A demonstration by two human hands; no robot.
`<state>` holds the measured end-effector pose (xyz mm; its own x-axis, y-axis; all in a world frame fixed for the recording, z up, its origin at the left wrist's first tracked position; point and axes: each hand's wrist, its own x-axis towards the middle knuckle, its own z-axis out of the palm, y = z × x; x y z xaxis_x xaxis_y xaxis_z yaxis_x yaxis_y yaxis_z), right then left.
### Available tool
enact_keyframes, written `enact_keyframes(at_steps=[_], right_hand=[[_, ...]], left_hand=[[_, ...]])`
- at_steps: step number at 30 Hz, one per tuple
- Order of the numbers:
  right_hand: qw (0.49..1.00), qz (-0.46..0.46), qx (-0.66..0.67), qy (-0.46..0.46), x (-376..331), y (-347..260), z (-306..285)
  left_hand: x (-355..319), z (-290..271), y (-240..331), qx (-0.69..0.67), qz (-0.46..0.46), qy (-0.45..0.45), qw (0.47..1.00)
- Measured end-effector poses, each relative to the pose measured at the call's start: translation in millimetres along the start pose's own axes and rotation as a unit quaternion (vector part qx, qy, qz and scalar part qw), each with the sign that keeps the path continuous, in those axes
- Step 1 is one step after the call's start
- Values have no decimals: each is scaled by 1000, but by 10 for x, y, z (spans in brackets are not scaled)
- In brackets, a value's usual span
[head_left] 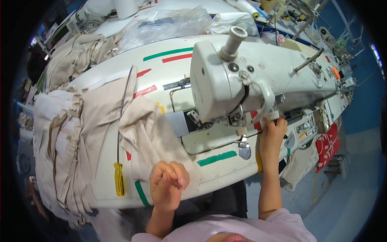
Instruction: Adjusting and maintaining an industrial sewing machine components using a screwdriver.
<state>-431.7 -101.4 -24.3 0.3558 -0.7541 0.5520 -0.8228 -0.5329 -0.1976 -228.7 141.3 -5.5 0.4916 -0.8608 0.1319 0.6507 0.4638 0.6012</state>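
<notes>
A white industrial sewing machine [217, 80] stands on a pale table. Beneath its arm, my right hand [274, 135] is closed, with its fingertips at a small ribbed white knob [273, 115]; what lies between the fingers is hidden. My left hand [169, 181] is raised at the front edge with its fingers curled in, and I cannot make out anything in it. Beside it lies beige fabric [147, 129], bunched on the table. A long screwdriver [119, 177] with a yellow handle rests on the cloth left of that hand.
Pleated beige fabric pieces [64, 141] are heaped at the left, some hanging over the edge. More cloth [76, 56] and clear plastic wrap [165, 28] lie behind. Green and red tape strips [217, 158] mark the table. Red patterned cloth [327, 147] hangs at the right.
</notes>
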Motion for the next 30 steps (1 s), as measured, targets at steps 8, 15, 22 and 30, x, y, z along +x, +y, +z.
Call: enact_keyframes(at_steps=[8, 15, 22, 30], right_hand=[[1000, -17, 23, 11, -18, -43, 46], [998, -32, 20, 43, 50, 66, 123], [998, -17, 29, 48, 10, 55, 176], [998, -6, 37, 45, 21, 5, 91]], left_hand=[[-77, -67, 45, -118, -38, 79, 989], [5, -11, 23, -170, -31, 87, 981], [-53, -52, 14, -142, -2, 74, 987], [-46, -38, -1, -115, 3, 84, 990]])
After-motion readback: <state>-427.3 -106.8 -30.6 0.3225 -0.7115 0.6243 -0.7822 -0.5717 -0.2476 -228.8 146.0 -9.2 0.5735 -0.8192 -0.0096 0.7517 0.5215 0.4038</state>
